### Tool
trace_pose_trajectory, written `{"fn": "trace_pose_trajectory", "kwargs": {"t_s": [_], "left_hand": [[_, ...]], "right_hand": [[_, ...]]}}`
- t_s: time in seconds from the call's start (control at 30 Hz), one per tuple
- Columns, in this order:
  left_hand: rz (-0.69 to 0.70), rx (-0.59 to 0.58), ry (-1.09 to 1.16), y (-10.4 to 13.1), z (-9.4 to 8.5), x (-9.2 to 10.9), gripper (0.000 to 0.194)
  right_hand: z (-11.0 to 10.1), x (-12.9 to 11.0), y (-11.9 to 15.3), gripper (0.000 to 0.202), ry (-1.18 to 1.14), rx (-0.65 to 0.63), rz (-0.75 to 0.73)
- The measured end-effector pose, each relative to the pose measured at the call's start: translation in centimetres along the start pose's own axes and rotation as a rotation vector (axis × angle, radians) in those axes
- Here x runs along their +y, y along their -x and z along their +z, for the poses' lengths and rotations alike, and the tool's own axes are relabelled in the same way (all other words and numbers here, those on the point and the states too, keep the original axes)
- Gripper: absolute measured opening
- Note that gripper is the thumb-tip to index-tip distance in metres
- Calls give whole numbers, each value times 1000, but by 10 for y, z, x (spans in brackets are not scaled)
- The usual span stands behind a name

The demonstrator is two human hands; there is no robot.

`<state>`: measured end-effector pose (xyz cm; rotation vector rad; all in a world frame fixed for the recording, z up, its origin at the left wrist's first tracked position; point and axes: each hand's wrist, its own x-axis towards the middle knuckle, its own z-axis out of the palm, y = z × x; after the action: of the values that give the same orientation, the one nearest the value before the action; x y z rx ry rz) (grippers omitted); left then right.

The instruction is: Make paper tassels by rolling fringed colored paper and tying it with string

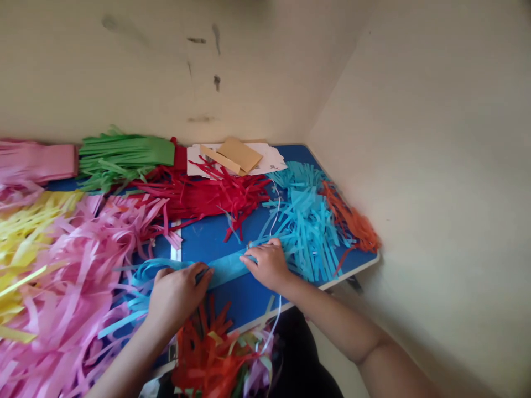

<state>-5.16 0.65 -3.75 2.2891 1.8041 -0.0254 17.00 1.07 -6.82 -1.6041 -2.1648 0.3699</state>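
A light blue fringed paper strip (228, 268) stretches between my two hands, just over the blue table (207, 232). My left hand (178, 290) is closed on its left end, where loose blue fringe curls out past the wrist. At the other end, my right hand (267, 264) grips the strip with bent fingers. A thin white string (279, 207) comes down from the back, passes by my right hand and hangs over the front edge. Right beside that hand lies a heap of light blue fringe (313, 221).
Pink fringe (83, 265) and yellow fringe (25, 243) cover the left side. Green fringe (128, 152), red fringe (207, 193) and cardboard pieces (240, 155) lie along the wall. Orange fringe (357, 224) sits at the right corner. Multicoloured fringe (219, 356) hangs at the front edge.
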Motion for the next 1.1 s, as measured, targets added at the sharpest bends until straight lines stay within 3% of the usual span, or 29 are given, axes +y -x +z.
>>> {"fn": "trace_pose_trajectory", "kwargs": {"t_s": [0.13, 0.6, 0.67, 0.73, 0.8, 0.83, 0.9, 1.0, 1.1], "left_hand": [[-19, -53, -46, -1, 1, 2, 46], [-19, -18, -40, -4, 13, 1, 39], [-14, 74, -40, -2, 13, 2, 36], [43, 266, -58, 1, 11, 4, 30], [203, 401, -97, 3, 8, 7, 21], [303, 399, -120, 3, 5, 8, 18], [480, 316, -158, 2, 0, 10, 21], [561, 249, -187, 5, -3, 16, 19], [486, 285, -197, 13, -1, 24, 17]], "right_hand": [[0, 1, -2, 24, 0, -8, 14], [5, 0, -4, 24, 35, -15, 40], [2, 0, -3, 22, 62, 5, 33], [-5, -2, -1, 17, 136, 115, 71], [-15, -6, 3, 14, 227, 289, 133], [-19, -9, 5, 17, 246, 332, 108], [-24, -14, 7, 26, 202, 219, -113], [-22, -13, 4, 32, 82, -158, -447], [-19, -4, -2, 38, 45, -252, -425]]}}
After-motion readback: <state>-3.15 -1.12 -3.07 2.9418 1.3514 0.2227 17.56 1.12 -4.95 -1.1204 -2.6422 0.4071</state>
